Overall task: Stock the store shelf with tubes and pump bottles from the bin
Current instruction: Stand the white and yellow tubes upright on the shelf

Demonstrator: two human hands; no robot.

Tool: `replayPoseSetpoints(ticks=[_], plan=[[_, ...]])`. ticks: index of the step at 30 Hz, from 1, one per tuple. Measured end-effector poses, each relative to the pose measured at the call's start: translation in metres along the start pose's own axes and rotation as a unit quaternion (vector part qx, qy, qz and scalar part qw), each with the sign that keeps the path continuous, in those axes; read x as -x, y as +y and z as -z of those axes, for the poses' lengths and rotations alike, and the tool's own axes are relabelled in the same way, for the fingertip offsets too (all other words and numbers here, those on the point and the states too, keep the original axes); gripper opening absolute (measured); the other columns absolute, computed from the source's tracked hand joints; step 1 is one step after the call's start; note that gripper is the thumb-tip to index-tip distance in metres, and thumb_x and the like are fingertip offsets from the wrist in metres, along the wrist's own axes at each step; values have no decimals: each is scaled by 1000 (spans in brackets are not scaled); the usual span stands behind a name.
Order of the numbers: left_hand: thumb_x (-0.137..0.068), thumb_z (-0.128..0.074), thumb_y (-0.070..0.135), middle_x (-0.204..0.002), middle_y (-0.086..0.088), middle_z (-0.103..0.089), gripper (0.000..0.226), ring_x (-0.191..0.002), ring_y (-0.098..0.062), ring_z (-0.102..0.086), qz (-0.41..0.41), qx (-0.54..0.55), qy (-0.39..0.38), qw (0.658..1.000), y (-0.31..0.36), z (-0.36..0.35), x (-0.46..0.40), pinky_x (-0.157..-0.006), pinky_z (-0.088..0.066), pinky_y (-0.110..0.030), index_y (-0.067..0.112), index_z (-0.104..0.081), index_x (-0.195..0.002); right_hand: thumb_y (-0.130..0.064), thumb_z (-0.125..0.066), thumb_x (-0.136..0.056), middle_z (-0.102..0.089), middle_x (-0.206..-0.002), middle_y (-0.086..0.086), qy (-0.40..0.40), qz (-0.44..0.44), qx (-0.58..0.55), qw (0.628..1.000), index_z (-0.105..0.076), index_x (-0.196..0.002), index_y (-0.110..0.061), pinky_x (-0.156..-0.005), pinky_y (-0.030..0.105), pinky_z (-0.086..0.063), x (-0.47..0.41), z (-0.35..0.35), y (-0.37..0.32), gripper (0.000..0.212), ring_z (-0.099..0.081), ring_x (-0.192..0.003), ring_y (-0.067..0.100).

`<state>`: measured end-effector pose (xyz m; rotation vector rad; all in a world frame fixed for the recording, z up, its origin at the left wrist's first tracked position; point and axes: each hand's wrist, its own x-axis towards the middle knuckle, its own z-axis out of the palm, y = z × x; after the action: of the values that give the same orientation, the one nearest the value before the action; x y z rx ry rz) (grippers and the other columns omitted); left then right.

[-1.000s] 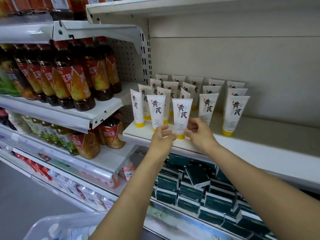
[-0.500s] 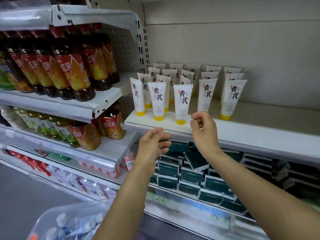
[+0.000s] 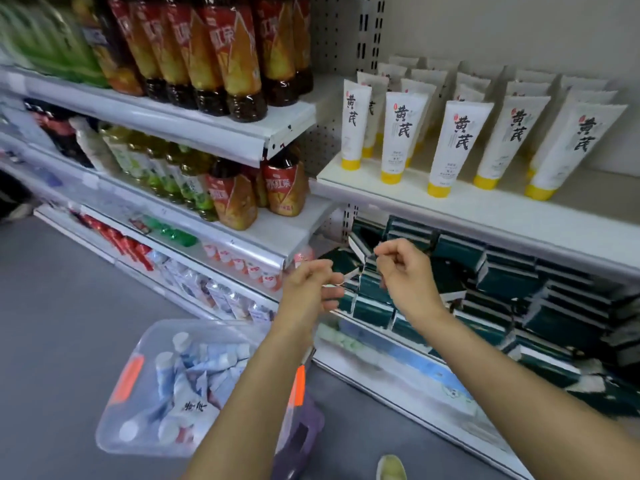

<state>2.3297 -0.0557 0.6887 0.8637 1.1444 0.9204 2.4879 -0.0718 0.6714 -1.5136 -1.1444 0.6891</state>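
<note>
In the head view, both hands had come down from the row of white tubes [image 3: 450, 147] they were touching a second earlier, and now hung in front of the lower shelf of dark green boxes [image 3: 502, 275]. The left hand [image 3: 308, 289] had its fingers loosely curled and held nothing; the right hand [image 3: 405, 271], just beside it, was likewise loosely curled and empty. Above and beyond both hands, the tubes stood upright on their yellow caps along the front of the white shelf [image 3: 485, 209], in several rows, untouched. Below the left hand and nearer the person sat the clear bin [image 3: 114, 410] on the grey floor, with blue-and-white tubes [image 3: 194, 386] heaped inside; the left forearm crossed over its right edge. Up and to the left of the hands were the neighbouring shelves of tea bottles [image 3: 225, 53]. Since the hands had let go and dropped toward the bin, the last tube seemed placed, and the next likely step was to reach down for more stock, with much of it still in the bin.
</note>
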Motion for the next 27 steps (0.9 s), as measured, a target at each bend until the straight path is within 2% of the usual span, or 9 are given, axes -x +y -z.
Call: replayPoseSetpoints(ticks=[3,5,7,10,14,17,19,24,27], plan=[[-95,-53,7,-80,-7,-67,12,-61,-15,-60,17,10,34,999,-11,30,4,-51,-48,-20,10,-62,-103,2,-51,-94,-55,-69,3,-57,-16,4,998,-59,-85,-20,-59,29,-44,14,-27,7,25,-49,-56,13],[-96,-53,8,-81,-8,-68,11,-61,-16,-62,22,22,59,998,-20,54,5,-54,-50,-22,13,-62,-98,4,-50,-93,-56,-68,1,-96,-26,11,995,-60,-84,-18,-58,30,-45,20,-46,12,26,-49,-54,10],[-96,-52,10,-84,-8,-68,11,-67,-18,-63,31,30,85,995,-28,78,6,-61,-50,-25,15,-62,-101,7,-49,-93,-56,-66,1,-136,-44,16,990,-61,-84,-15,-54,24,-44,26,-64,17,26,-49,-52,7],[-95,-54,12,-84,-7,-68,10,-69,-19,-63,41,50,125,990,-36,112,9,-60,-50,-24,13,-61,-103,11,-47,-91,-54,-62,2,-181,-67,12,981,-60,-80,-16,-46,16,-42,33,-90,23,32,-48,-44,-1],[-97,-53,16,-87,-6,-70,13,-73,-19,-66,45,58,196,978,-45,157,14,-64,-52,-26,13,-62,-106,8,-49,-92,-58,-66,6,-251,-95,25,963,-63,-86,-7,-45,15,-41,40,-118,32,22,-50,-44,-1],[-98,-50,15,-88,-5,-70,16,-75,-20,-66,50,55,238,969,-56,188,18,-68,-53,-29,12,-61,-109,1,-52,-92,-63,-69,5,-286,-104,51,951,-64,-86,-14,-46,14,-40,47,-140,41,20,-54,-47,-1],[-98,-50,14,-88,-5,-70,18,-75,-21,-65,63,60,260,962,-66,203,20,-69,-53,-31,11,-61,-111,4,-50,-92,-61,-70,4,-315,-113,48,941,-62,-85,-15,-46,13,-40,52,-152,47,23,-53,-46,-3],[-97,-52,16,-88,-5,-69,20,-72,-18,-64,112,77,294,946,-99,227,15,-64,-53,-26,8,-62,-112,1,-52,-93,-61,-71,-1,-377,-117,90,914,-64,-92,-9,-53,18,-46,56,-179,68,16,-55,-51,1],[-96,-52,15,-86,-7,-67,14,-72,-20,-63,146,96,310,934,-124,233,5,-66,-52,-29,8,-63,-102,-1,-53,-90,-65,-74,1,-415,-120,130,892,-64,-85,-18,-63,32,-53,48,-194,91,21,-61,-62,13]])
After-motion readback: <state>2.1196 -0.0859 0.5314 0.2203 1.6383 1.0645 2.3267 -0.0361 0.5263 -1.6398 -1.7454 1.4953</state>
